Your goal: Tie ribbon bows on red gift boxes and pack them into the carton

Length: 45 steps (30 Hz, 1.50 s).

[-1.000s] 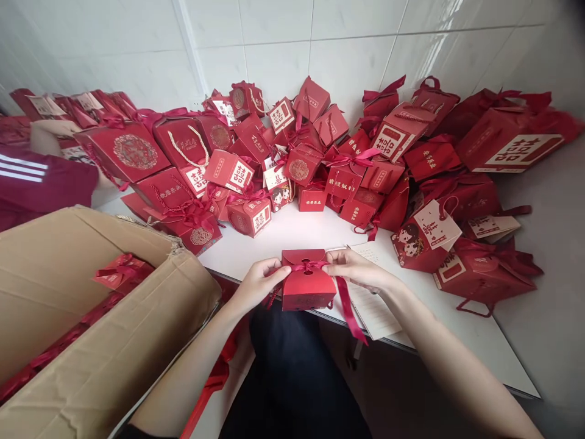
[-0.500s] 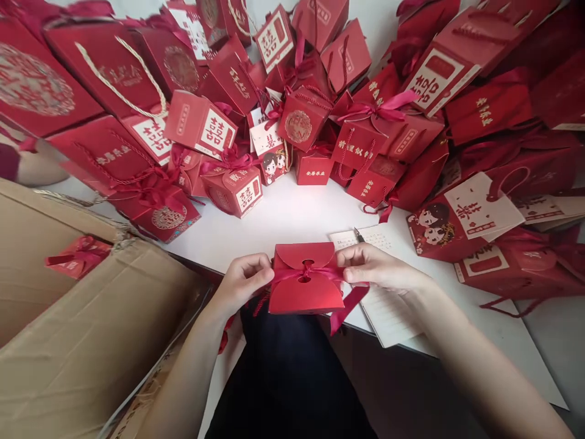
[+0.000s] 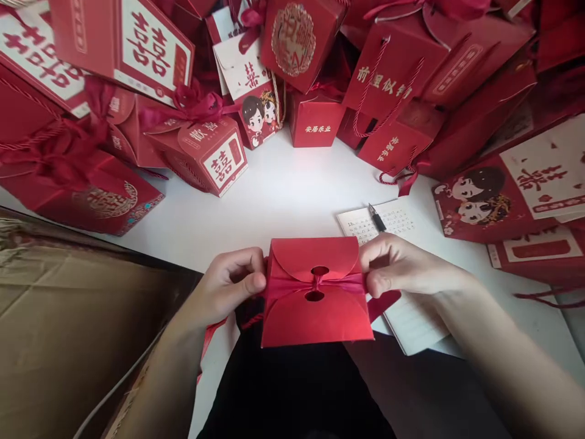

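Observation:
A red gift box [image 3: 315, 323] with curved top flaps and two dark cut-out holes is above my lap at the table's front edge. A dark pink ribbon [image 3: 338, 283] crosses its top, knotted in the middle between the holes. At the box's left side, my left hand [image 3: 235, 283] is closed in a pinch on the ribbon. My right hand [image 3: 402, 268] pinches the ribbon on the right, and a loose tail hangs below those fingers. The exact grip of the left fingertips is partly hidden by the box edge.
Several finished-looking red boxes, such as the small one [image 3: 317, 125], crowd the back of the white table [image 3: 292, 201]. An open notebook [image 3: 411, 323] with a pen [image 3: 377, 218] lies under my right hand. A cardboard carton [image 3: 68, 329] stands at the left.
The view has come closer and lower, so the box and hands look larger. Both hands stay on the ribbon, and the ribbon's right tail hangs less far out.

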{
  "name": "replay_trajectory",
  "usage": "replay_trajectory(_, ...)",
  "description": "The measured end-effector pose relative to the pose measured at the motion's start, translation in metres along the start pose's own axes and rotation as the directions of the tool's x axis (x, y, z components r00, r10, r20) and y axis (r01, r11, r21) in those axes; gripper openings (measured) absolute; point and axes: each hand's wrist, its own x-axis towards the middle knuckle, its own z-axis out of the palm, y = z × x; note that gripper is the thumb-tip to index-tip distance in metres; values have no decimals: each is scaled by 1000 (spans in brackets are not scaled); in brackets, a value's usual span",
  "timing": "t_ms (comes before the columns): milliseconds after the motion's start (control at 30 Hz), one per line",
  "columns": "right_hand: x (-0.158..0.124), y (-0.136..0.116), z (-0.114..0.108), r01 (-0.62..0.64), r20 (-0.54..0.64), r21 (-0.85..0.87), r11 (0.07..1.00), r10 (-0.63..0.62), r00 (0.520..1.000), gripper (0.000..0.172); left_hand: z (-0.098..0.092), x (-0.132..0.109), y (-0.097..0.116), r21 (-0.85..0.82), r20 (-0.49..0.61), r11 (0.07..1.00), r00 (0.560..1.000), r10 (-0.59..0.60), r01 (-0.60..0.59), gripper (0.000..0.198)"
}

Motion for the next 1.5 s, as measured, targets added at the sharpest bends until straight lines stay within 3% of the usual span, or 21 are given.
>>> replay_trajectory(167, -1, -4, -1, -23, 19, 23, 999, 23, 1000, 17, 1, -2, 4, 29, -14, 999, 1000, 16, -15, 47)
replay_trajectory(367, -5, -6, -3, -56, 61, 31, 998, 54, 997, 19, 14, -10, 1, 110, -65, 987, 990, 123, -115, 41)
replay_trajectory(533, -10, -4, -6, -77, 41, 5, 997, 76, 996, 25, 41, -14, -7, 149, -271, 947, 909, 317, -286, 34)
replay_trajectory(600, -11, -3, -6, -76, 33, 7, 997, 75, 997, 26, 47, -14, -9, 187, -291, 921, 876, 385, -343, 34)
replay_trajectory(767, -7, 0, -5, -47, 54, 104, 994, 41, 998, 25, 46, -11, -14, 307, -214, 886, 882, 420, -348, 36)
replay_trajectory(933, -6, 0, -6, -43, 77, 145, 988, 32, 997, 25, 46, -9, -18, 276, -223, 880, 865, 450, -386, 36)
replay_trajectory(1067, -6, -1, -10, -64, 94, 83, 994, 56, 994, 26, 30, -8, -17, 329, -86, 841, 873, 481, -430, 36)
replay_trajectory(1200, -4, 0, -14, -36, 119, 68, 997, 28, 992, 28, 13, -3, -17, 380, 3, 782, 847, 532, -493, 37)
replay_trajectory(1367, 1, 4, -19, 25, 161, 50, 998, -33, 986, 36, 11, 3, -17, 373, 23, 755, 819, 573, -539, 38)
replay_trajectory(1500, 5, 7, -22, 66, 171, 7, 998, -66, 983, 39, 14, 2, -15, 428, -17, 763, 840, 543, -484, 40)
